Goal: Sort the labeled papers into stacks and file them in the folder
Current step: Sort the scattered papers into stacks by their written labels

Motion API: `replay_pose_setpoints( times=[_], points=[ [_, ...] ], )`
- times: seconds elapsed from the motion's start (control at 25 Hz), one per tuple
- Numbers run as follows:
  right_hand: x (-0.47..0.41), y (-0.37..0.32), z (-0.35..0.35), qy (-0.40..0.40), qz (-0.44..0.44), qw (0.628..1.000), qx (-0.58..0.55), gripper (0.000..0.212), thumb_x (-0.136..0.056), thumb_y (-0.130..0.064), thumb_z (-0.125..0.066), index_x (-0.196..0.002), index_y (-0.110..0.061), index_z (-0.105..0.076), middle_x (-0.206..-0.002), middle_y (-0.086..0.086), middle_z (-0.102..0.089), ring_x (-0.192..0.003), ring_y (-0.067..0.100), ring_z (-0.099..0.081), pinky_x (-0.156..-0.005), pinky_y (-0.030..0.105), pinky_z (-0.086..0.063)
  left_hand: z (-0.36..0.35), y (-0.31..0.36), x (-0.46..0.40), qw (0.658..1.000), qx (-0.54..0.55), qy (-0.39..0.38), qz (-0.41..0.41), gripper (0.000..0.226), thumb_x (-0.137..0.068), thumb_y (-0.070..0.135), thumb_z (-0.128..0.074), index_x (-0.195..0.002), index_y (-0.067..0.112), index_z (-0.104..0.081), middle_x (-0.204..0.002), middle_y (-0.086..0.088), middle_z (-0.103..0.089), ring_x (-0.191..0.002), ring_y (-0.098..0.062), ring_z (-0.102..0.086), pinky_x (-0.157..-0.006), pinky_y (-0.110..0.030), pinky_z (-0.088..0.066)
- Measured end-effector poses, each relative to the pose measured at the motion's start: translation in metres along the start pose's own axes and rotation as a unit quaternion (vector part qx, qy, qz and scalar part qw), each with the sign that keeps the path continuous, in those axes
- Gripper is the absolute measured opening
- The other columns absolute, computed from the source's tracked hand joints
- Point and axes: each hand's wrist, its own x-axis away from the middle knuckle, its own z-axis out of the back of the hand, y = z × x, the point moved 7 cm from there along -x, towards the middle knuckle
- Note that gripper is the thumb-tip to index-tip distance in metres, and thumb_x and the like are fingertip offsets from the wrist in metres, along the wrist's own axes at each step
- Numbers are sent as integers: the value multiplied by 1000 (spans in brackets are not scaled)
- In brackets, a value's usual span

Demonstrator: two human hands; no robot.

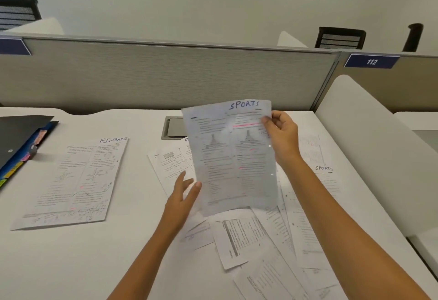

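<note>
While you are holding the SPORTS sheet point(233, 157) up above the desk point(132, 252), its long axis is standing nearly upright, with the handwritten label at the top edge. Your right hand point(283, 138) is pinching it at the upper right edge, thumb in front and the other fingers curled behind the paper. Your left hand point(182, 195) is reaching toward the lower left edge with the fingers straight and relaxed; the fingertips are just beside the paper, and I cannot tell if they are touching it.

The relation that matters now, I think, is this: the SPORTS stack point(324, 176) is lying on the desk to the right of the sheet, behind your right forearm, so your right hand is the nearer one and the sheet should be going rightward and down. The FINANCE stack point(75, 181) is lying well apart on the left, and the folder point(21, 138) is waiting open at the far left edge with coloured tabs showing.

Under the sheet a loose pile of unsorted papers point(260, 252) is spreading toward you. One more paper point(170, 162) is partly hidden behind the raised sheet; only the first letter of its label is showing, so I cannot read it. The printed text everywhere is too blurred to make out.
</note>
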Motion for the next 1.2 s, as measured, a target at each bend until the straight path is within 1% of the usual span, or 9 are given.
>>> replay_pose_setpoints(
  times=[0.12,0.32,0.4,0.48,0.6,0.76,0.92,1.04,1.2],
  points=[
    [11,16,-13,-12,-37,999,-14,4,-89,-18,-63,-93,-18,-62,-97,6,-72,-87,23,-71,-75,38,-59,5,10,-5,991,137,4,-7,46,-86,43,-61,-128,27,-49,-118,8,-66,-107,-15,-64,-91,-40,-54],
    [29,72,6,-22,-116,984,136,23,-92,-30,-58,-111,-18,-57,-111,-2,-64,-102,19,-63,-86,36,-53,14,-27,-10,993,105,55,18,19,-89,33,-64,-104,21,-66,-100,2,-73,-90,-21,-71,-81,-44,-58],
    [42,103,31,-40,-143,937,315,44,-90,-33,-59,-128,-14,-48,-127,4,-54,-115,23,-53,-92,38,-46,14,-48,-10,993,96,60,43,18,-91,29,-62,-104,18,-65,-101,0,-73,-90,-24,-70,-82,-47,-57],
    [56,131,62,-48,-178,846,501,61,-87,-41,-59,-137,-13,-37,-141,11,-40,-129,32,-40,-101,45,-38,11,-65,-8,993,82,47,65,21,-91,28,-61,-109,17,-63,-106,-2,-72,-91,-23,-70,-82,-48,-57],
    [77,159,90,-66,-239,766,594,75,-85,-52,-54,-143,-17,-22,-153,13,-15,-141,41,-14,-108,56,-24,9,-71,-5,996,63,19,67,34,-90,29,-63,-121,19,-54,-113,0,-68,-92,-20,-69,-76,-38,-59],
    [85,168,96,-51,-256,768,585,68,-85,-49,-50,-139,-15,-26,-148,14,-23,-138,42,-20,-106,57,-29,11,-69,-5,997,48,4,62,55,-88,34,-64,-134,25,-37,-119,1,-63,-94,-20,-69,-71,-33,-59],
    [83,164,97,-38,-250,774,580,61,-89,-55,-38,-133,-12,-38,-139,15,-35,-129,39,-34,-101,53,-36,11,-73,-3,997,44,5,64,55,-88,35,-64,-135,26,-37,-123,0,-63,-95,-20,-68,-74,-35,-59],
    [84,160,99,-25,-226,762,607,49,-87,-43,-47,-122,-9,-43,-130,16,-41,-117,35,-45,-94,48,-43,11,-70,-2,997,45,-2,61,55,-88,34,-63,-136,26,-37,-124,0,-62,-96,-20,-68,-74,-34,-59],
    [86,157,95,-35,-220,751,622,55,-82,-31,-61,-124,-4,-38,-124,18,-46,-111,35,-50,-86,42,-50,11,-68,-1,997,42,-1,62,53,-89,32,-63,-135,25,-37,-122,1,-62,-95,-19,-68,-70,-29,-58]
  ],
)
